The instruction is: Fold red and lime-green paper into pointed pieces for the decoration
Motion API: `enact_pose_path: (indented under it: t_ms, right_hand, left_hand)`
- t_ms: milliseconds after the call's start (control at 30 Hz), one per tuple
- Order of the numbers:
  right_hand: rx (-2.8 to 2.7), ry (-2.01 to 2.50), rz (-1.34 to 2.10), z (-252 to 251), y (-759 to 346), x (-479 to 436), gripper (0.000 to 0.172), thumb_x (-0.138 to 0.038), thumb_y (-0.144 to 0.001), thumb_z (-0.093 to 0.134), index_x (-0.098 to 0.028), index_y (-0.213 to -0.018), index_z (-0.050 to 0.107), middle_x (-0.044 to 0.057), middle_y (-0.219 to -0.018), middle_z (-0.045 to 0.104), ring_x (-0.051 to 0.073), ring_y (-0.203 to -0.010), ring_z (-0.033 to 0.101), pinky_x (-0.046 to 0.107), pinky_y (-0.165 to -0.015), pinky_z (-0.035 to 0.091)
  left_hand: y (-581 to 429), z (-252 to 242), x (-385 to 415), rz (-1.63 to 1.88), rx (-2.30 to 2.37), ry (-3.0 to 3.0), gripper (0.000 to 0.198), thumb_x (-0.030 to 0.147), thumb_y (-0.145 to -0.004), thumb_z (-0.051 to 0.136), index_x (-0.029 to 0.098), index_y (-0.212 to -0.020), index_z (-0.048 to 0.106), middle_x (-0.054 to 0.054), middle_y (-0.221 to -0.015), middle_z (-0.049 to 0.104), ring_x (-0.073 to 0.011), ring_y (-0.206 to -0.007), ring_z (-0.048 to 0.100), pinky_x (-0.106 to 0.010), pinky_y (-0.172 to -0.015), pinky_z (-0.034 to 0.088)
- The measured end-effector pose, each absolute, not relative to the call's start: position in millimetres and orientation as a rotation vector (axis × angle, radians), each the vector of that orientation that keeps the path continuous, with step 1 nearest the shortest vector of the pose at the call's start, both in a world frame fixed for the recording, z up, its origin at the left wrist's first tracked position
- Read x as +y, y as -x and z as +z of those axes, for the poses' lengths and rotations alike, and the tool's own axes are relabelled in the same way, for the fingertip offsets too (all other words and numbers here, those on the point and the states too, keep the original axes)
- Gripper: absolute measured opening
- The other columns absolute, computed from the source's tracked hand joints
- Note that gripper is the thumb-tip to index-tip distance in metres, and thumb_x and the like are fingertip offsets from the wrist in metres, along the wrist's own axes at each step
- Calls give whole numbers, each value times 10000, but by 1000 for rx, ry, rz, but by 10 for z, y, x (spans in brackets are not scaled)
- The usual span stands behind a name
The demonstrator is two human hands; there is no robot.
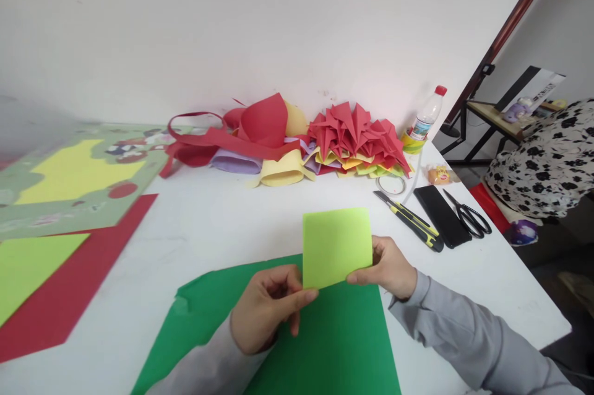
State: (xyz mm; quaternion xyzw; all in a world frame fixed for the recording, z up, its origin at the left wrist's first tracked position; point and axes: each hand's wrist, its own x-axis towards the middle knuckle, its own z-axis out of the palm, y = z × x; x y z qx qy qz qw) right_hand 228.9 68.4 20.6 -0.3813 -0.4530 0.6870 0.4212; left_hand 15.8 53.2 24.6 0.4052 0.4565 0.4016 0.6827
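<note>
A light green rectangle of paper (337,246) is held up above a dark green sheet (334,345) on the white table. My left hand (271,305) pinches its lower left corner between thumb and fingers. At the lower right edge my right hand (387,268) grips it, thumb in front and fingers behind. The face toward me looks plain; whether the paper is folded or a single layer I cannot tell. The green sheet has a creased, ragged corner at its upper left.
Cut and folded red paper (352,135) lies along the wall beside a bottle (421,122). A utility knife (411,221), black case (442,215), scissors (468,215) and tape roll (390,184) are at right. Red sheets (93,296) lie left. Someone in patterned clothing (547,160) is at far right.
</note>
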Motion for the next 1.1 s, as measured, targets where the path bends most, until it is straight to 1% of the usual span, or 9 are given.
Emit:
enact_pose_path:
  t_ms: [133,300,500,600,733,833,900,1000,1100]
  right_hand:
    - [-1099,935,1712,207,-2278,698,484,-236,-484,904,-142,-916,707,20,-784,736,163,-723,684,284,-675,564]
    - [-1084,986,1688,187,-2335,735,381,-289,-501,907,-131,-762,678,-20,-585,684,94,-459,607,182,-447,496]
    - [-1064,1067,1679,190,-2385,741,393,-377,-508,901,-119,-673,655,11,-547,673,134,-442,639,201,-416,513]
    - [-1052,1083,1679,175,-2386,731,402,-383,-493,905,-117,-652,650,16,-537,671,141,-439,643,204,-409,517]
    - [-1068,1086,1674,152,-2393,738,407,-392,-494,904,-123,-629,630,8,-529,664,133,-433,635,207,-416,520]
    - [-1148,1064,1691,163,-2388,733,375,-381,-531,892,-125,-643,642,6,-535,664,121,-441,625,211,-443,522]
    - [-1206,1015,1702,182,-2373,717,371,-374,-565,878,-122,-761,690,25,-617,699,135,-515,654,226,-486,535]
    - [-1229,947,1678,205,-2342,684,434,-389,-625,846,-134,-948,710,68,-824,744,186,-723,702,321,-679,579]
    - [-1220,992,1654,200,-2322,655,412,-409,-643,831,-130,-926,723,86,-872,748,219,-784,706,399,-802,561]
  left_hand:
    - [-145,245,539,897,1028,-909,460,378,-528,853,173,-493,442,98,-465,461,-36,-298,427,-154,-287,370]
    - [-125,267,566,916,1027,-878,415,355,-531,850,182,-492,475,120,-412,367,-29,-288,364,-156,-281,365]
    - [-97,274,614,972,1037,-884,379,338,-550,843,185,-490,502,113,-397,371,-43,-295,382,-170,-296,383]
    - [-108,273,609,984,1053,-933,315,363,-569,836,174,-565,583,96,-454,482,-29,-289,371,-190,-321,422]
    - [-132,277,586,1006,1083,-1031,310,393,-621,801,163,-791,680,24,-681,671,-51,-325,460,-221,-353,457]
    - [-134,278,576,1004,1074,-1034,301,427,-668,766,163,-783,676,29,-640,657,-70,-339,492,-225,-367,459]
    - [-127,276,572,976,1058,-1052,300,450,-694,743,160,-729,671,35,-581,630,-74,-340,498,-218,-375,455]
    - [-122,275,562,915,1057,-1116,315,456,-714,723,149,-672,670,20,-568,635,-70,-338,504,-205,-382,440]
    - [-133,273,546,896,1073,-1120,313,457,-708,724,149,-683,672,8,-601,657,-72,-336,512,-200,-371,433]
